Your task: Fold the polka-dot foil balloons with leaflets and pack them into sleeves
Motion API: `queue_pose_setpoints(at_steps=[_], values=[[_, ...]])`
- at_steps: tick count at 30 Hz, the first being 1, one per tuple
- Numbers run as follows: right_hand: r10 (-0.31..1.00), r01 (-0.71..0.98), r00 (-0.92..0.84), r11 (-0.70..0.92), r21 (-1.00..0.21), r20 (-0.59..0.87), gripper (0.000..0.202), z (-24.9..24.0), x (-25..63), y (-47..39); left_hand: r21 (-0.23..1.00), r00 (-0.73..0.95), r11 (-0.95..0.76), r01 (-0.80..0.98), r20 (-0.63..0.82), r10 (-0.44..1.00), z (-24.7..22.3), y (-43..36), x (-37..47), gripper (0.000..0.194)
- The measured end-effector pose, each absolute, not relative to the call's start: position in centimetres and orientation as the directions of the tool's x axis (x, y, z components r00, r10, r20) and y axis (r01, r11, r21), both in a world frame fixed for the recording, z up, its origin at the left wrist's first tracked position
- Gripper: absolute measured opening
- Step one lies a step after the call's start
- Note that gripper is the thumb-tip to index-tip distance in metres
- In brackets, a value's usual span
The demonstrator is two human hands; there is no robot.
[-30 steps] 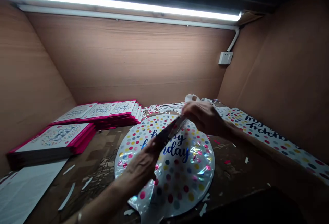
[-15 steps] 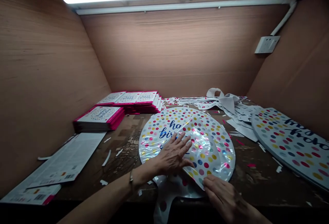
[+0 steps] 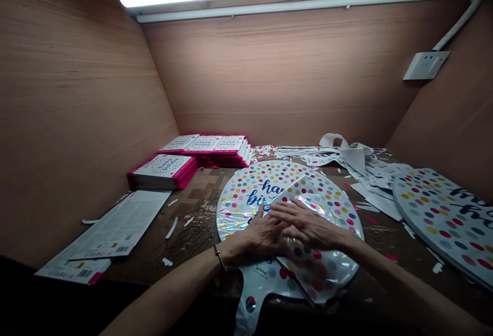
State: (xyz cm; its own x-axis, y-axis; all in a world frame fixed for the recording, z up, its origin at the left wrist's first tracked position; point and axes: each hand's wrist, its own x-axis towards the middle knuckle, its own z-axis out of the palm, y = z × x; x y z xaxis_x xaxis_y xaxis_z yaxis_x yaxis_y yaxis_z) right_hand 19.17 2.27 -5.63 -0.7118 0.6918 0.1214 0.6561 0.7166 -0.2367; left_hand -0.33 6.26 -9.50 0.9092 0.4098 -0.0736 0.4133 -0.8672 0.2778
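Observation:
A flat, round foil balloon [image 3: 239, 197] with coloured dots and blue lettering lies before me, its tail [image 3: 249, 305] hanging over the table's front edge. Part of its right side is folded over toward the middle. My left hand [image 3: 264, 236] rests on the balloon with fingers stretched out, partly covered by the other hand. Across its fingers lies my right hand [image 3: 314, 225], flat and with fingers extended, pressing on the folded part. Neither hand appears to grip anything.
Stacks of printed cards [image 3: 162, 166] stand at the back left, with loose printed sheets [image 3: 123, 228] in front. More dotted balloons [image 3: 439, 212] are piled at the right. White paper strips [image 3: 354, 159] and scraps litter the back of the table [image 3: 196, 192].
My right hand has left the balloon's lower right edge and moved up and left onto my left hand. The fold's lower edge now lies loose. The view has shifted slightly.

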Motion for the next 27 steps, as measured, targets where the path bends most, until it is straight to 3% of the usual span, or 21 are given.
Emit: queue_pose_setpoints(at_steps=[3, 7, 10, 13, 16, 24, 27], values=[[0.828, 0.823, -0.560, 0.552, -0.137, -0.029, 0.042, -9.2, 20.9, 8.1, 0.262, 0.907, -0.869, 0.419, -0.091, 0.410, -9.8, 6.9, -0.3, 0.082], [0.891, 0.888, -0.452, 0.445, -0.119, -0.041, 0.050, -12.7, 23.2, 10.9, 0.259, 0.915, -0.878, 0.403, -0.086, 0.395, -9.4, 6.3, -0.6, 0.084], [0.904, 0.901, -0.426, 0.418, -0.118, -0.042, 0.052, -13.4, 23.9, 10.4, 0.263, 0.952, -0.917, 0.298, -0.010, 0.307, -8.9, 2.9, -0.8, 0.095], [0.906, 0.903, -0.421, 0.415, -0.112, -0.041, 0.053, -13.6, 24.1, 9.8, 0.189, 0.968, -0.954, 0.231, 0.049, 0.245, -8.5, -1.9, -0.7, 0.071], [0.906, 0.902, -0.423, 0.417, -0.111, -0.031, 0.053, -13.9, 24.3, 9.3, 0.084, 0.949, -0.948, 0.306, 0.060, 0.311, -8.4, -5.0, -0.1, 0.048], [0.910, 0.895, -0.414, 0.403, -0.193, -0.019, 0.048, -14.1, 24.8, 8.7, -0.073, 0.932, -0.932, 0.356, 0.095, 0.349, -8.7, -5.3, 0.8, 0.044], [0.920, 0.891, -0.390, 0.370, -0.263, -0.030, 0.051, -13.8, 24.9, 8.6, 0.020, 0.926, -0.930, 0.367, 0.084, 0.368, -8.9, -5.0, 1.3, 0.036]])
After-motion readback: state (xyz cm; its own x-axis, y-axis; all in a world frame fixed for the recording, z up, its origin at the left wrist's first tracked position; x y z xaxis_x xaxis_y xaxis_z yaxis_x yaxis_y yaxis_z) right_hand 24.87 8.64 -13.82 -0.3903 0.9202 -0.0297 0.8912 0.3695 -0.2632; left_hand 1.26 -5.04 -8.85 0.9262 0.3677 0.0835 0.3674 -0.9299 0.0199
